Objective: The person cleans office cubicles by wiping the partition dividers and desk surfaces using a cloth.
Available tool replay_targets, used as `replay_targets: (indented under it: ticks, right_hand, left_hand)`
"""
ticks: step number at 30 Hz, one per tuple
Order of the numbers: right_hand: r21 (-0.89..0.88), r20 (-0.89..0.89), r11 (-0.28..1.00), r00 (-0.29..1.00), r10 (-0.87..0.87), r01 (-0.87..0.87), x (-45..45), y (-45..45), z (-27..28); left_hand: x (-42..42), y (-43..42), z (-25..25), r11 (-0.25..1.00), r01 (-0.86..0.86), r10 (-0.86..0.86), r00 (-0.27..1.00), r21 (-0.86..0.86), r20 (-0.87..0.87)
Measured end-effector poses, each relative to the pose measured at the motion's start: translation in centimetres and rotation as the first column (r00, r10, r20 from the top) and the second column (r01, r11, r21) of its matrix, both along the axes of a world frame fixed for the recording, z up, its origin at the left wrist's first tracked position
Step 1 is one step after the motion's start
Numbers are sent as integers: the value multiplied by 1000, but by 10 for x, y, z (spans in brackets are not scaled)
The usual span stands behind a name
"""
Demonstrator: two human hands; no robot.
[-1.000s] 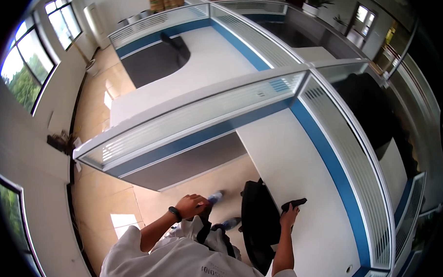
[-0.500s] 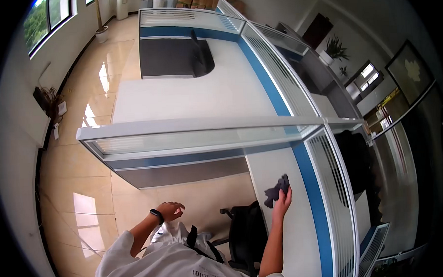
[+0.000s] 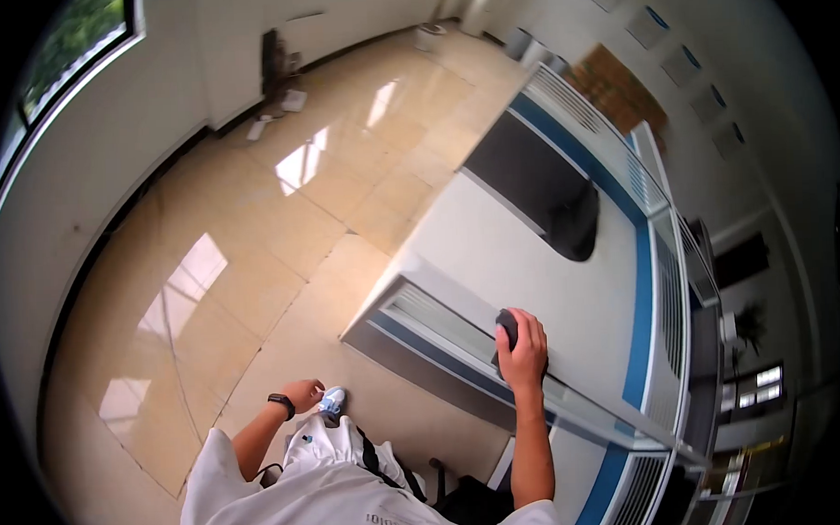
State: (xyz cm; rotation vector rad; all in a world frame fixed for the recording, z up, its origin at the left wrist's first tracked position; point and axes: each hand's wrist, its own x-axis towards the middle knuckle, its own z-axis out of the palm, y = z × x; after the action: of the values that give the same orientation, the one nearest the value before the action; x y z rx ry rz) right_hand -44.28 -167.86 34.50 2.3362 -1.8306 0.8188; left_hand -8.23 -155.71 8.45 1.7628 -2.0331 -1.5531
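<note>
My right hand (image 3: 525, 351) is closed around a bunched dark cloth (image 3: 506, 326), mostly covered by the fingers. It is at the top rail of the low office partition (image 3: 449, 294); whether the cloth presses on the rail is hard to make out. My left hand (image 3: 304, 394), with a black band on its wrist, hangs low at my side above the floor. Its fingers are loosely bent and hold nothing. Just beyond it my light blue and white shoe (image 3: 331, 401) shows.
Behind the partition is a white desk (image 3: 549, 258) with a dark grey section and a black chair (image 3: 574, 222). Another black chair (image 3: 475, 503) is close to my right side. Tiled floor (image 3: 281, 258) stretches left to the wall. A potted plant (image 3: 428, 36) stands far off.
My view has turned left and I am nearer the partition's end. My right hand has moved with the cloth from above the near desk to the partition rail. My left hand stays low.
</note>
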Motion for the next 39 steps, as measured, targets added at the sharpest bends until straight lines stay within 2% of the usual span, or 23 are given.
replay_targets:
  ticks: [2,4,6,8,10,14,16,18,19,20,22,24,27,30,32,34,35,37,39]
  right_hand:
    - [36,-9,994,995,102,-102,37,-19,13]
    - [102,-51,978,981,188,-183,69,-37,22]
    - [76,-24,960,962,273,-270,90,-57,16]
    - [135,-21,952,960,280,-275,113,-69,16]
    - [93,3,941,945,327,-326,129,-76,14]
    - [102,-27,967,971,236,-232,158,-82,9]
    - [114,-86,975,976,200,-190,163,-84,7]
    - [132,-59,972,978,202,-193,168,-83,10]
    - [140,-42,970,977,207,-199,167,-82,9]
    - [145,-27,968,977,210,-204,166,-83,8]
    - [169,5,964,978,209,-206,167,-83,9]
    - [234,60,945,973,222,-230,175,-83,22]
    - [292,136,909,954,269,-298,173,-88,24]
    - [319,256,892,935,244,-320,173,-91,27]
    - [357,322,878,924,205,-319,175,-92,29]
    - [363,381,882,912,152,-299,176,-96,29]
    - [360,416,881,898,142,-306,177,-95,30]
    - [361,435,895,896,89,-264,177,-94,29]
    - [339,446,914,893,55,-225,178,-95,25]
  left_hand:
    - [36,18,-7,966,-248,243,966,65,84]
    - [62,38,-10,931,-358,346,929,79,130]
    - [79,63,-3,858,-511,495,850,52,181]
    - [89,93,-21,770,-637,629,767,40,126]
    - [88,121,-34,661,-746,739,666,83,101]
    - [75,155,-38,550,-812,809,576,194,118]
    - [72,160,-48,566,-790,778,606,238,163]
    - [74,151,-58,608,-753,733,655,252,186]
    - [74,129,-33,619,-735,708,675,278,208]
    - [73,118,-37,602,-751,722,657,271,218]
    - [84,77,-59,707,-674,644,739,214,197]
    - [90,24,-68,713,-670,657,742,207,138]
    - [100,-69,-63,899,-420,401,904,124,147]
    - [108,-160,-33,970,-235,233,972,54,38]
    - [118,-212,-17,970,-242,242,969,4,52]
    - [128,-251,-3,942,-332,331,943,-55,-30]
    - [134,-260,-6,958,-284,283,959,-42,-18]
    - [135,-282,-20,912,-408,410,910,31,-71]
    - [139,-288,-56,951,-298,301,953,87,-30]
